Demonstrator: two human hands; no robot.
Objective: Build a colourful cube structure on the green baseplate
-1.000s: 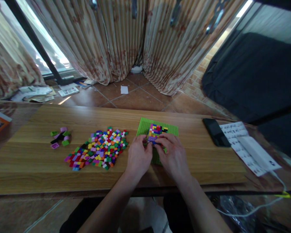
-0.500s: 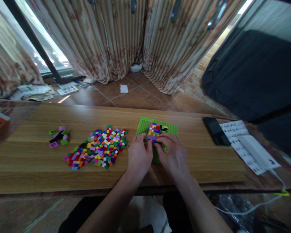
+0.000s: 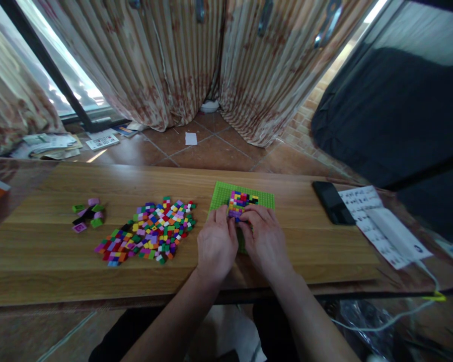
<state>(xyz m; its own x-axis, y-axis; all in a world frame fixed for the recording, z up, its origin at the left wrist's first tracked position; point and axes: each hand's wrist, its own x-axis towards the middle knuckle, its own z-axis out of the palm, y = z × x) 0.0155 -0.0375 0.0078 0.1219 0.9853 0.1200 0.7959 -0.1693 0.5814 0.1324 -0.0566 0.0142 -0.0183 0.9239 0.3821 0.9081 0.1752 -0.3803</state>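
A green studded baseplate (image 3: 264,195) lies on the table in front of me, partly hidden under my hands. Small toy bricks in many colours form a packed block (image 3: 238,201) on it. My left hand (image 3: 217,245) is closed at the block's near left side, thumb and fingertips close together; what they hold, if anything, is hidden. From the right, my right hand (image 3: 263,239) pinches at the near edge of the block, its fingertips against a small blue-purple brick (image 3: 237,219). The fingertips of both hands almost meet there.
Left of the baseplate spreads a pile of loose toy bricks (image 3: 162,226). Farther left lies a small group of larger pink, green and black pieces (image 3: 88,215). A black phone (image 3: 332,202) and a printed sheet (image 3: 362,201) under a white device (image 3: 398,232) with a cable are on the right.
The whole view has shifted slightly. My right fingers have drawn a little closer to the left hand at the block's near edge; both hands stay over the baseplate.
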